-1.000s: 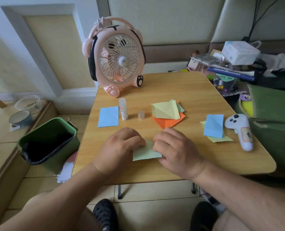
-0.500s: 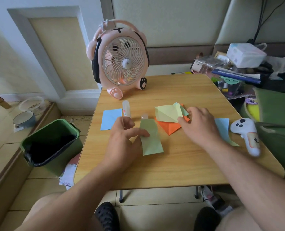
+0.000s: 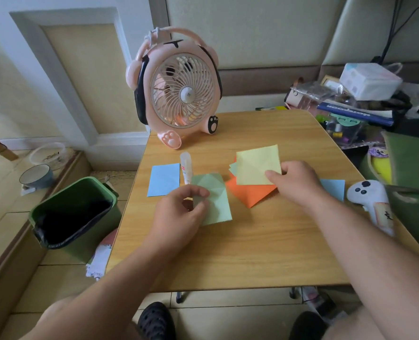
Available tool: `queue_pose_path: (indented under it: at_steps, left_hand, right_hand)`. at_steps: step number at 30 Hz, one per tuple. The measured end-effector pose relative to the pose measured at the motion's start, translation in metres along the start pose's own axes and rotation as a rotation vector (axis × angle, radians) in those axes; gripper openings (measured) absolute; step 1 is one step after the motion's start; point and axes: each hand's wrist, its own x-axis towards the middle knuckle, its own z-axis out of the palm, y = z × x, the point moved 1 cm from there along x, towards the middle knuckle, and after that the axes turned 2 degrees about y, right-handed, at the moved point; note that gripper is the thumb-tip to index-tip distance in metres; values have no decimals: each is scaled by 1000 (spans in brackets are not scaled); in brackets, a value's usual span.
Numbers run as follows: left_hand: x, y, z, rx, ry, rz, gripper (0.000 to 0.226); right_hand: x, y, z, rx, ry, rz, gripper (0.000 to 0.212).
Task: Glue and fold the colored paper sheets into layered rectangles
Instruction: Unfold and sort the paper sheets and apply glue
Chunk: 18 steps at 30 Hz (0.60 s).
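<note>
Wooden table (image 3: 252, 253), left hand (image 3: 179, 217) grip pinching green sheet (image 3: 214, 202), right hand (image 3: 299, 185) pinching yellow sheet (image 3: 255, 165)

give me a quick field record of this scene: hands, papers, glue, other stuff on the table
left hand: pinches the green paper
right hand: holds the yellow sheet by its near right corner
orange paper: on the table, under the yellow sheet
blue sheet: flat, left of the glue stick
second blue sheet: partly hidden by the right hand
pink fan: far edge of the table
white controller: right edge
</note>
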Motion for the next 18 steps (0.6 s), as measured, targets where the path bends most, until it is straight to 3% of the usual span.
queue_pose_path:
  at_steps: [6, 18]
  left_hand:
    - [17, 9, 2, 57, -6, -11, 31]
    - [56, 45, 74, 313, -211, 30, 46]
  right_hand:
    - [5, 17, -32, 455, 104, 162, 16]
    - [10, 22, -35, 499, 305, 133, 20]
